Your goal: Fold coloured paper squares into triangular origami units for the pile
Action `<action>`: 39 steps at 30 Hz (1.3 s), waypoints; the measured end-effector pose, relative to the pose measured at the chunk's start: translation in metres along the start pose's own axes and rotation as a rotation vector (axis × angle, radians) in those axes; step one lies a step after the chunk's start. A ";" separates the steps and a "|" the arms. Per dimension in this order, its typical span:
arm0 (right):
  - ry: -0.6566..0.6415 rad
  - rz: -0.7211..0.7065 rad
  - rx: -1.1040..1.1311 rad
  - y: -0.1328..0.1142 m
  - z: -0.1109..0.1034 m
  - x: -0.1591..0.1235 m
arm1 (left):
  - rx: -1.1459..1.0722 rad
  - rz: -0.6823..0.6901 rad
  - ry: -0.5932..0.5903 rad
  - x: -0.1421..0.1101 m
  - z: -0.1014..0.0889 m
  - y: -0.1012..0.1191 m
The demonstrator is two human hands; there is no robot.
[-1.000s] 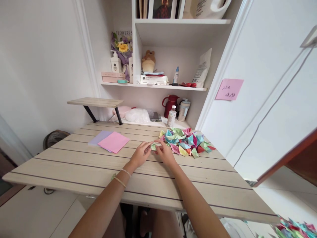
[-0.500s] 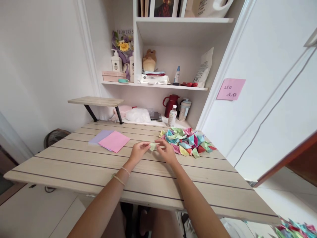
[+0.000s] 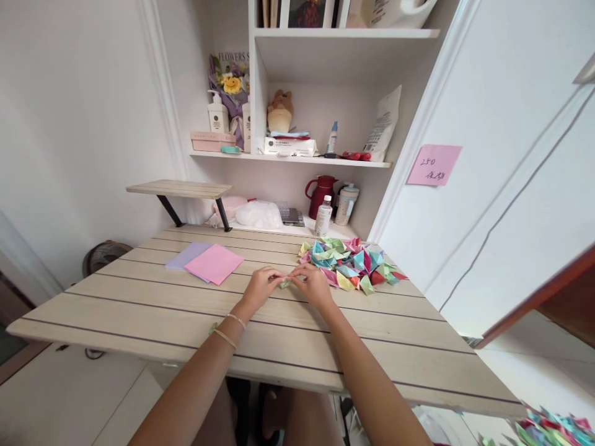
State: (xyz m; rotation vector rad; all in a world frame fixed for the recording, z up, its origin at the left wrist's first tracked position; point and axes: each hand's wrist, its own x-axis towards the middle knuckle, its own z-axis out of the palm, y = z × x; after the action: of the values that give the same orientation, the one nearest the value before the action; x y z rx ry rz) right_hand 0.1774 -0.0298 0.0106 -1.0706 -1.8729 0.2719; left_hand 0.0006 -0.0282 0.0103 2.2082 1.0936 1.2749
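A small piece of pale green folded paper [image 3: 284, 284] is pinched between my two hands, just above the middle of the wooden table [image 3: 288, 334]. My left hand [image 3: 261, 287] grips its left side with thumb and fingers. On the other side, my right hand [image 3: 312, 285] pinches it too, fingertips almost meeting the left ones. Most of the paper is hidden behind the fingers. Close by on the right lies a pile of folded colored paper pieces [image 3: 357, 263]. Flat pink paper sheets [image 3: 214, 264] and purple sheets [image 3: 186, 255] lie to the left.
A small raised stand [image 3: 179, 187] rises at the table's back left. Behind the table, a white shelf unit holds a red jug [image 3: 321, 197], a plastic bottle [image 3: 323, 217] and a tumbler [image 3: 346, 204]. More folded paper [image 3: 555, 428] lies on the floor at lower right.
My hands have come closer together over the green paper, and the right fingers, apart from it before, now pinch it. Less of the paper shows.
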 end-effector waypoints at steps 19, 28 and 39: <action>0.007 0.150 0.168 0.000 0.005 -0.001 | -0.499 -0.281 0.133 0.003 0.008 -0.002; -0.051 0.111 0.142 -0.002 0.004 0.000 | -0.485 -0.295 0.090 0.004 0.005 0.000; -0.062 0.101 0.207 -0.005 0.003 0.000 | -0.763 -0.471 -0.018 0.002 0.008 -0.004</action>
State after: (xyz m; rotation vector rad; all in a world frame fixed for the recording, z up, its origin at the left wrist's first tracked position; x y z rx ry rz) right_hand 0.1721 -0.0327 0.0119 -1.0256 -1.8026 0.5515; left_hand 0.0063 -0.0240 0.0045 1.3058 0.8468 1.1826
